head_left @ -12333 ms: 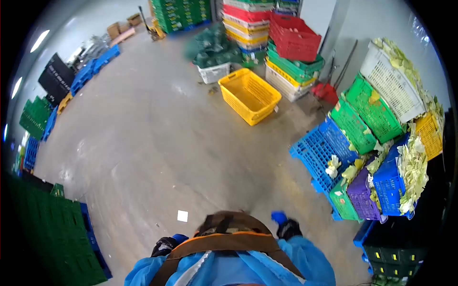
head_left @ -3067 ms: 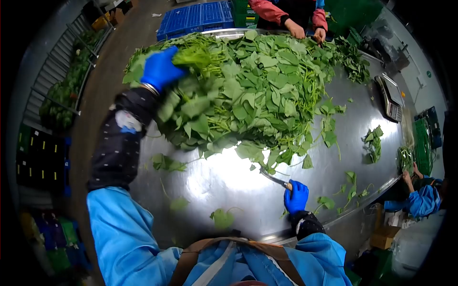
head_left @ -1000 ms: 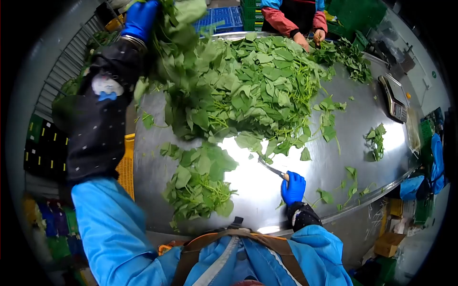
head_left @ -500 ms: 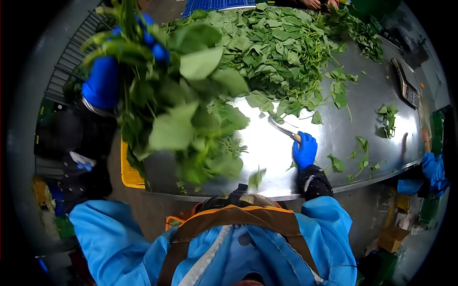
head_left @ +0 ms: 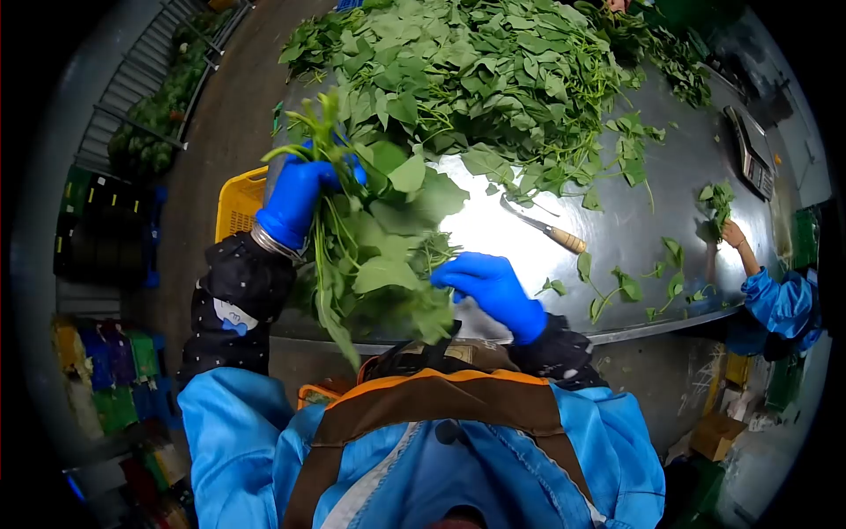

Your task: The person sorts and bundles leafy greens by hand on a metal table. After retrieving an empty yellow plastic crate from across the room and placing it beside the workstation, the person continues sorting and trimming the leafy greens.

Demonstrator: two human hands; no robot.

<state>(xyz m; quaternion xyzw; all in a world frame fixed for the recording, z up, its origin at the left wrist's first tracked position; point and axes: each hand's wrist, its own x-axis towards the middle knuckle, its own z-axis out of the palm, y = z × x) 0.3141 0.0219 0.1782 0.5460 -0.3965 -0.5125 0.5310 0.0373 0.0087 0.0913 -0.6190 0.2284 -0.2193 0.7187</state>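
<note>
Gloved in blue, the left hand [head_left: 300,198] is closed around the stems of a bunch of leafy greens [head_left: 383,264], stem ends up and leaves hanging over the near left part of the metal counter [head_left: 679,159]. Beside those leaves is the right hand [head_left: 493,291], its fingers partly curled; blur and overlap there mean I cannot tell whether it grips any. Just past it, a wooden-handled knife [head_left: 550,230] lies on the counter, near some loose sprigs [head_left: 627,286]. Beyond spreads a large pile of greens [head_left: 493,79]. At right, another person's hand [head_left: 733,234] touches a small bunch [head_left: 718,201] near the scale [head_left: 749,159].
</note>
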